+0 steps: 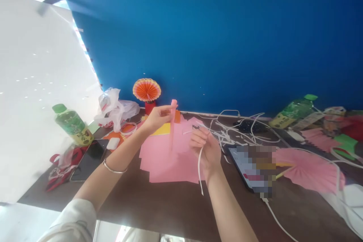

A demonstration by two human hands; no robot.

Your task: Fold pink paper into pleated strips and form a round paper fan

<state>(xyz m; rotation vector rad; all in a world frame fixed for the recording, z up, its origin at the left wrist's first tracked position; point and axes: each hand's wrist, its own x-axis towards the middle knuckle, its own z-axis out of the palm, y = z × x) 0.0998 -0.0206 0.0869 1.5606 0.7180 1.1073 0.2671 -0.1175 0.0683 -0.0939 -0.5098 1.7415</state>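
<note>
My left hand (157, 119) pinches the upper part of a narrow folded pink paper strip (172, 128), which stands upright over the pink sheets (161, 166). To its right, my right hand (206, 147) is closed on a thin white strip (200, 170) that hangs down from the fingers. A small dark item (196, 127) shows at the right fingertips, too small to name. The two hands are apart. Yellow paper (161, 130) lies behind the pink strip, under my left hand.
An orange paper fan (146, 90) stands by the blue wall. Green bottles stand left (73, 124) and lean right (295, 110). White strips and cables (227, 132), a phone (249, 170) and a pink fan (312, 168) lie right; a dark tablet (89, 160) lies left.
</note>
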